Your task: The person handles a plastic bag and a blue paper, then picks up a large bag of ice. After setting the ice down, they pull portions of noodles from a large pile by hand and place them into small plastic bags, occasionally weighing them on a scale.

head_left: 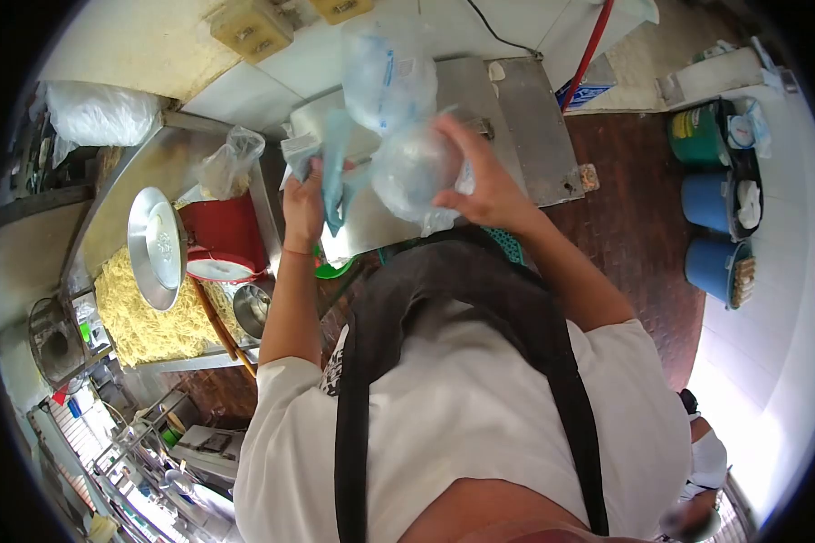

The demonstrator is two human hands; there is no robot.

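Left grip (303,208) was closed on bluish plastic (335,172). Right grip (482,185), part-open, curved round the clear bag (412,172) above the desk (362,222); firmness could not be told. Slip risk: slick film, loose hold.

Bulging bags (389,77) block the middle, the red bucket (226,231) bars the left; room to pass over the worktop (536,136) at right!

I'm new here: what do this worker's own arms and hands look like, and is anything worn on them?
Both the left hand and the right hand are bare, without gloves. A thin reddish band seems to circle the left wrist. Short white sleeves end above the elbows; no cables show on the arms.
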